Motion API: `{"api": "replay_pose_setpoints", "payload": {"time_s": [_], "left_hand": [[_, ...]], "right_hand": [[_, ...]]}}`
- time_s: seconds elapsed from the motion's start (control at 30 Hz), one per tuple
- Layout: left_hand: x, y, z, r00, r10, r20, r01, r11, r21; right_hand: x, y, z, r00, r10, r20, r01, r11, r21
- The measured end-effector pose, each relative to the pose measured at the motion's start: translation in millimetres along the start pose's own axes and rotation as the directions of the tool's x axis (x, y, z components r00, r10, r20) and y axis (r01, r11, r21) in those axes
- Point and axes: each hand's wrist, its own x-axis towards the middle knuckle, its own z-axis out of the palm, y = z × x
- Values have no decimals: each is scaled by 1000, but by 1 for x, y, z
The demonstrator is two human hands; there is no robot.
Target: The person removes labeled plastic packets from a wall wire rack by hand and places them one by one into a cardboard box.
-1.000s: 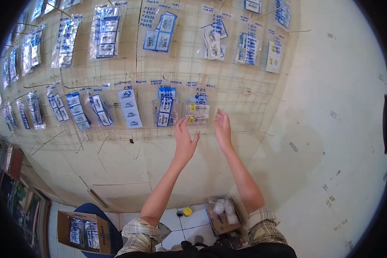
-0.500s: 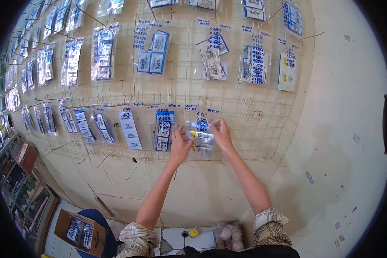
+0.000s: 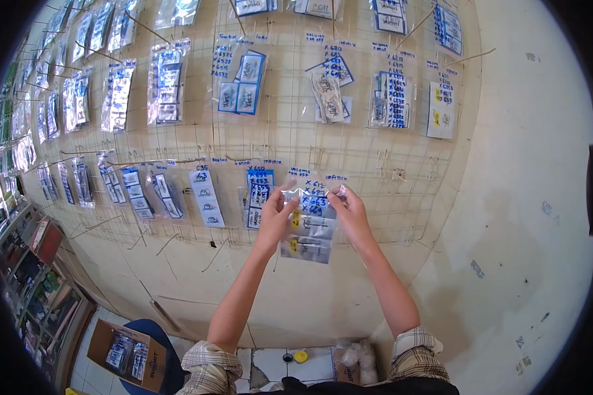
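Note:
A clear plastic bag point(image 3: 313, 227) with blue handwriting and silvery packets inside is between my two hands, in front of the wire grid. My left hand point(image 3: 275, 220) pinches its left edge, and my right hand point(image 3: 350, 214) grips the upper right edge. The bag's label reads "volume on off" and "Infinix", with several X numbers below. Just left of my left hand hangs another labelled bag point(image 3: 255, 197), partly covered by my fingers.
Rows of similar bags point(image 3: 167, 82) hang from hooks on the wire grid point(image 3: 283, 141). Metal hooks jut outward at several spots. Below left, a cardboard box point(image 3: 102, 342) holding packets rests on a blue chair point(image 3: 155, 332). A bare wall point(image 3: 520, 197) stands at right.
The bag has come slightly down and toward me, now appearing larger. Both hands moved with it, and my left hand now pinches its edge. The view shifted a little.

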Motion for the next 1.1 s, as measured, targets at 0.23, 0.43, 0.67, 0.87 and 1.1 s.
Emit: {"api": "replay_pose_setpoints", "payload": {"time_s": [0.23, 0.43, 0.67, 0.87, 1.1], "left_hand": [[-34, 45, 3, 983, -40, 177, 61, 992, -113], [-61, 67, 2, 953, -8, 304, 74, 976, -206], [-104, 69, -12, 973, -31, 227, 100, 948, -301], [-137, 90, -48, 988, -121, 99, 152, 890, -430], [-207, 87, -90, 991, -72, -115, 52, 984, -173]], "right_hand": [[-30, -45, -8, 995, 98, -37, -93, 989, 112], [-60, -77, -7, 988, 132, -76, -127, 989, 71], [-113, -114, 16, 971, 189, -148, -166, 974, 156], [-139, -100, 41, 975, 198, 101, -212, 966, 149], [-167, -94, 98, 946, 275, 174, -317, 899, 303]]}}
